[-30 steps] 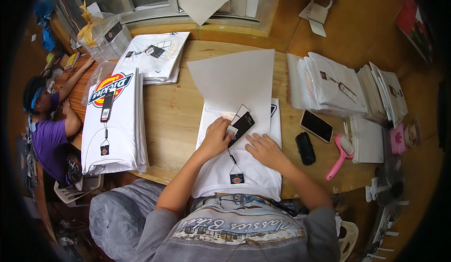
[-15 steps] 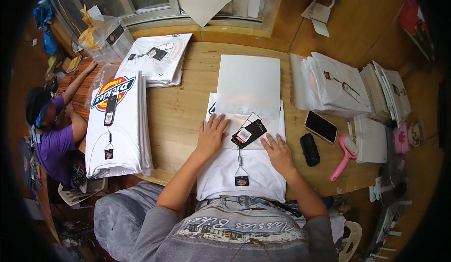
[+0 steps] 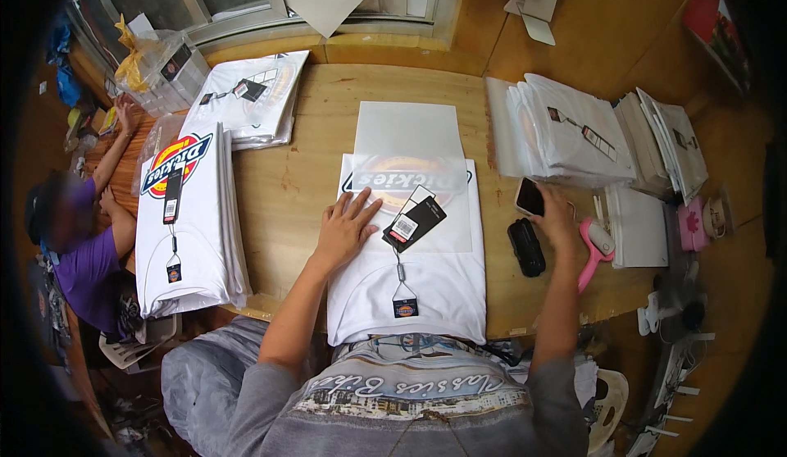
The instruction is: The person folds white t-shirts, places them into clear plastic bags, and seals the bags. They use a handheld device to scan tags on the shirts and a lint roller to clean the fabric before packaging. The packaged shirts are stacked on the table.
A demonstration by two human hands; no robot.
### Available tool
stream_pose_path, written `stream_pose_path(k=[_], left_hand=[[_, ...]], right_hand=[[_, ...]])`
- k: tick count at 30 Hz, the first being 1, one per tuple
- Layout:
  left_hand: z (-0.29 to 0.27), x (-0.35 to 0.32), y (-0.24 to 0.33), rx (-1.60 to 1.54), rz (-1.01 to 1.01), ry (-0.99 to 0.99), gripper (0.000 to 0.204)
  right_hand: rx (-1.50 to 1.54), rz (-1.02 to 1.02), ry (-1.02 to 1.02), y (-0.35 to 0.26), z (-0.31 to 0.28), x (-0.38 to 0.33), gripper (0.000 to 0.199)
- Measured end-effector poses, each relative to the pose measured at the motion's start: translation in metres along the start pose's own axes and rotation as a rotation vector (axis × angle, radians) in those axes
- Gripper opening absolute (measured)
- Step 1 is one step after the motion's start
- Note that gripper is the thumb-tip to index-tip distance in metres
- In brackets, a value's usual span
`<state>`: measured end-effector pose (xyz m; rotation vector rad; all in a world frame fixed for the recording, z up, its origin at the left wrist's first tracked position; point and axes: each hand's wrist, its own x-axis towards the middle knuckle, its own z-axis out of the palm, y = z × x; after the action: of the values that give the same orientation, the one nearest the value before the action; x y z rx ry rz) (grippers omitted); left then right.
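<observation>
1. Folded white T-shirt [image 3: 447,285] is laid on the wooden table [image 3: 328,104] directly before the body, with its long axis running away from the body and its collar end nearest. The left hand [image 3: 348,229] is the nearer one, being placed on the shirt's left part; the right hand [image 3: 557,219] is found apart, beyond its right edge.
2. The shirt is flanked by a pile of folded T-shirts [image 3: 205,236] at left and a bagged shirt stack [image 3: 566,162] at far right.
3. The shirt's chest print is covered by a translucent sheet [image 3: 406,133], whose far end is extended past the shirt.
4. The left hand is held palm down, fingers spread, with nothing grasped.
5. The right hand's fingers are bent over the smartphone [image 3: 529,199]; whether it is gripped cannot be told. By this phone and the black case [image 3: 526,248], the way toward the shirt is partly occupied. A pink lint roller [image 3: 594,252] is seen just beside, to the right.
6. A black hang tag [image 3: 416,223] is rested upon the sheet, near the left fingertips.
</observation>
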<state>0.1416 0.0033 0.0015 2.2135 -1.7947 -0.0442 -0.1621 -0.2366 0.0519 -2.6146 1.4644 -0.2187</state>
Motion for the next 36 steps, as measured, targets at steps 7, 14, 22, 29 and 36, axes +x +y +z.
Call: stream_pose_path(k=[7, 14, 22, 29, 36], left_hand=[[0.003, 0.005, 0.000, 0.027, -0.005, 0.006, 0.044], [0.007, 0.009, -0.003, 0.046, -0.027, -0.061, 0.047], [0.019, 0.008, -0.017, 0.104, -0.026, -0.184, 0.059], [0.006, 0.024, -0.013, -0.100, -0.065, 0.010, 0.024], [0.032, 0.103, 0.004, -0.035, -0.019, 0.199, 0.016]], right_hand=[[0.185, -0.087, -0.272, 0.058, 0.011, 0.026, 0.082], [0.229, -0.215, -0.118, 0.028, -0.010, 0.024, 0.073], [0.288, -0.653, -0.211, -0.145, -0.002, -0.009, 0.074], [0.168, -0.649, -0.379, -0.168, 0.027, -0.008, 0.055], [0.555, -0.697, -0.279, -0.151, 0.071, 0.068, 0.028]])
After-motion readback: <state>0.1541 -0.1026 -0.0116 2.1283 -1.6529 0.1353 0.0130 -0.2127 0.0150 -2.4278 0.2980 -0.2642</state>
